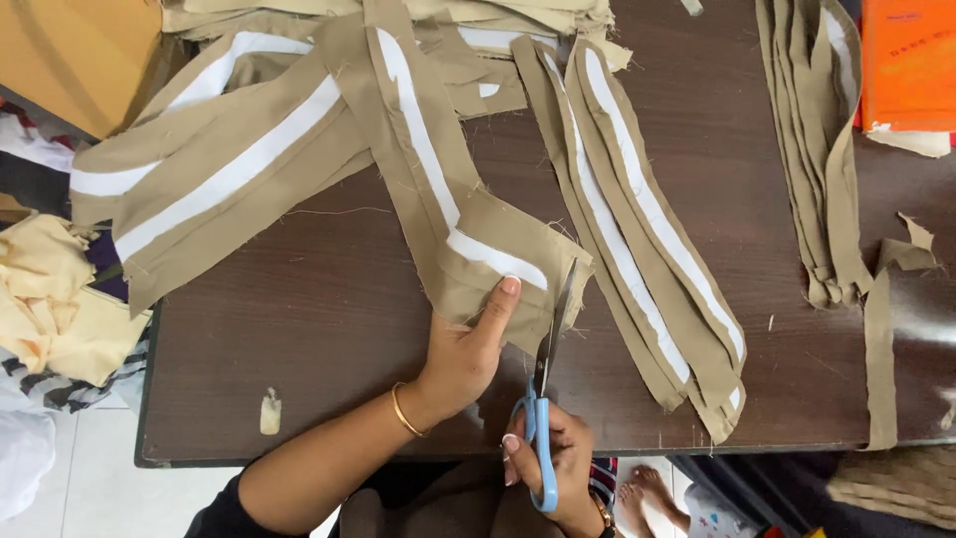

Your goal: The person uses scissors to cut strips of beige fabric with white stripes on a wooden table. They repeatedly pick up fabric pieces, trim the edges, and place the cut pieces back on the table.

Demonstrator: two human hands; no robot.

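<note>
A tan fabric strip with a white band [453, 214] lies across the dark wooden table [329, 329]. My left hand [468, 349] presses flat on its near end, fingers on the cloth, a gold bangle on the wrist. My right hand [553, 463] grips blue-handled scissors [546, 399]. The blades point away from me and sit along the right edge of that strip end, cutting into it.
More tan strips with white bands lie piled at the back left [219, 149] and in a stack to the right [647, 229]. Plain tan strips [822, 159] lie far right beside an orange box [908, 62]. Cream cloth scraps [50, 299] sit off the table's left edge. Bare feet [647, 493] show below.
</note>
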